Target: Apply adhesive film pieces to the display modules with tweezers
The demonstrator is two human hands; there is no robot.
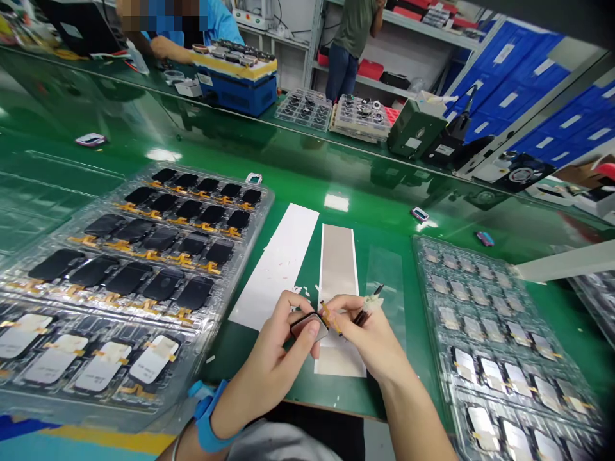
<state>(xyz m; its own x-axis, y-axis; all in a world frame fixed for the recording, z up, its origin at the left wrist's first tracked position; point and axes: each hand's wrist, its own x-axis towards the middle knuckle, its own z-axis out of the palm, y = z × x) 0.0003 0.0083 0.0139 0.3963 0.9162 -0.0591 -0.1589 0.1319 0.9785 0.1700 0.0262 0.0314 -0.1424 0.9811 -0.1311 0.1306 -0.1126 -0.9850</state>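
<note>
Black-framed display module [310, 326] pinched in L hand [269, 362] grip, over green tabletop [254, 378]; R hand [369, 336] narrow grip on dark pointed tool [361, 315], orange flex strip [330, 318] at module edge; clear tray [262, 205] left, clear tray [432, 256] right.

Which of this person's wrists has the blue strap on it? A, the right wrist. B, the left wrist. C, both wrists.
B. The blue wrist strap sits on the wrist behind the left hand, while the wrist of the right hand shows no strap.
</note>
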